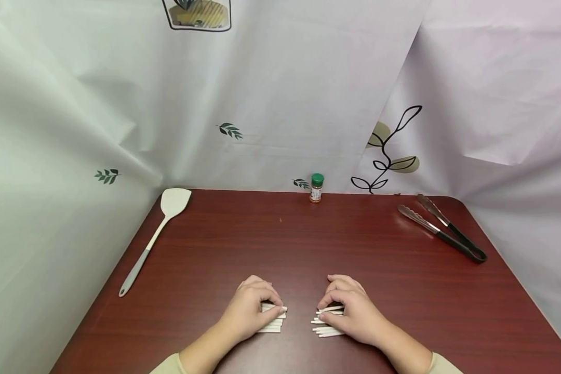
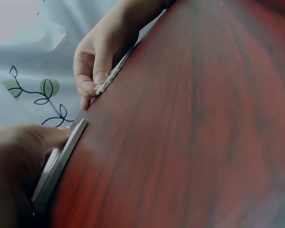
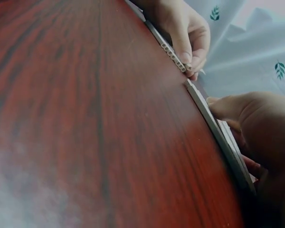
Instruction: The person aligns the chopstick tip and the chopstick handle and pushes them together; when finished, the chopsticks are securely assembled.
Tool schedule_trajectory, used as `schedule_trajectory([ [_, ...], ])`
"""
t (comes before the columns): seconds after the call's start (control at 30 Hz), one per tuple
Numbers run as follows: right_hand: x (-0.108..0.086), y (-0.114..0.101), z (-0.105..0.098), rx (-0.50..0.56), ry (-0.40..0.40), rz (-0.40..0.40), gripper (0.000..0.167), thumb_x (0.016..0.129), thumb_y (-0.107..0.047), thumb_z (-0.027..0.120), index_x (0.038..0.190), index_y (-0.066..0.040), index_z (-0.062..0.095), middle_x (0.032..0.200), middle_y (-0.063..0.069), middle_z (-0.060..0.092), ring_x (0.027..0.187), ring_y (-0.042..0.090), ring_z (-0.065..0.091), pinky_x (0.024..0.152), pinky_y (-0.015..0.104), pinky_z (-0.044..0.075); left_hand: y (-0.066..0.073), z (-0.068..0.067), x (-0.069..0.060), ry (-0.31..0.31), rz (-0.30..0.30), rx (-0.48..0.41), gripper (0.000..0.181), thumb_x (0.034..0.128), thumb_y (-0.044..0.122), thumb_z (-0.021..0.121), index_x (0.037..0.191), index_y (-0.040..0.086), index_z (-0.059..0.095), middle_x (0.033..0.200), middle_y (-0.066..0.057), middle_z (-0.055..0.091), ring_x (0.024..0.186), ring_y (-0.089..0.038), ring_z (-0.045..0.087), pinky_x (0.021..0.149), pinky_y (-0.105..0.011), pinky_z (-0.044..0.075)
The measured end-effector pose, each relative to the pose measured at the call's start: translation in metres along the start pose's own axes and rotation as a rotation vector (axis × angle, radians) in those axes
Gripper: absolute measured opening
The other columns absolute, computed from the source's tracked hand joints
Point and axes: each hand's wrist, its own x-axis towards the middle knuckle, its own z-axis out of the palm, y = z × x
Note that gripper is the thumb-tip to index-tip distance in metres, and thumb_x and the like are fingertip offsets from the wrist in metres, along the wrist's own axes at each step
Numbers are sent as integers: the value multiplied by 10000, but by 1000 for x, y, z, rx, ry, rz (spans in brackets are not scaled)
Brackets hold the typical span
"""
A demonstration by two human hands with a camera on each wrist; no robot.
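Note:
In the head view, my left hand bends over a row of thin white sticks lying side by side on the table. Its thumb and forefinger grip them near their right ends. Facing it across a narrow gap, my right hand holds a second group of white sticks the same way, their left ends uneven. Squarish stick ends show beside the left fingertips in the right wrist view. The palms hide the outer parts of both groups.
Upon the dark red wooden table lie a white spatula at left and metal tongs with black handles at right. A green-capped spice jar stands at the back edge, before a patterned white cloth.

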Motion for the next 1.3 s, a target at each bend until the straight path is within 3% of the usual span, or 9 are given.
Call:
schedule_trajectory([
  [0.2,0,-2,2,-15,16,-7,335,793,-152,908,901,-373,681,951,-294,638,1309,304,584,1104,493,297,14,12,0,79,39,-16,193,841,193,910,869,235,724,961,169,697,907,-34,659,848,-318,495],
  [0.37,3,-1,0,10,104,-113,260,876,-99,856,969,-282,697,982,-201,658,1071,173,662,1018,354,394,19,16,2,103,71,19,163,880,207,872,913,216,713,1004,133,696,928,-32,676,840,-290,491],
  [0.53,5,0,-3,52,198,-160,214,906,-32,823,1062,-167,770,995,-139,680,845,24,615,768,164,484,18,13,6,176,182,34,117,906,189,831,953,201,725,981,117,701,886,-43,678,822,-285,489],
  [0.67,6,0,-4,54,237,-202,242,883,-3,827,1087,-128,789,993,-116,699,824,15,615,732,146,492,18,10,9,206,268,39,54,960,216,787,980,214,736,957,131,705,867,-30,675,805,-280,504],
  [0.8,8,-1,-1,90,241,-299,260,887,12,812,1114,-111,788,1004,-76,707,841,43,639,752,157,512,19,9,10,200,305,39,44,964,207,785,991,206,750,963,121,711,883,-37,682,804,-259,534],
  [0.9,9,-4,2,83,244,-374,183,956,-48,777,1131,-104,786,1004,-61,706,840,44,646,751,153,522,19,10,10,191,328,18,71,946,162,802,996,192,762,968,102,713,889,-51,687,827,-254,557],
  [1.03,9,-8,6,46,234,-420,125,1032,-158,727,1126,-105,790,1005,-69,696,839,12,640,738,125,516,19,11,10,170,350,-5,31,985,141,765,1006,164,767,987,79,710,906,-66,688,856,-248,563],
  [1.2,9,-9,8,33,212,-462,146,1018,-159,744,1127,-79,800,996,-60,676,819,9,622,726,112,503,19,11,9,152,367,-11,98,1059,150,672,1026,141,764,1011,63,706,932,-76,690,878,-255,563],
  [1.3,9,-8,9,36,193,-496,161,1001,-156,768,1130,-70,811,975,-66,671,798,3,605,719,109,494,19,11,10,156,376,-10,79,1043,136,688,1040,148,766,1019,63,712,936,-73,693,881,-270,566],
])
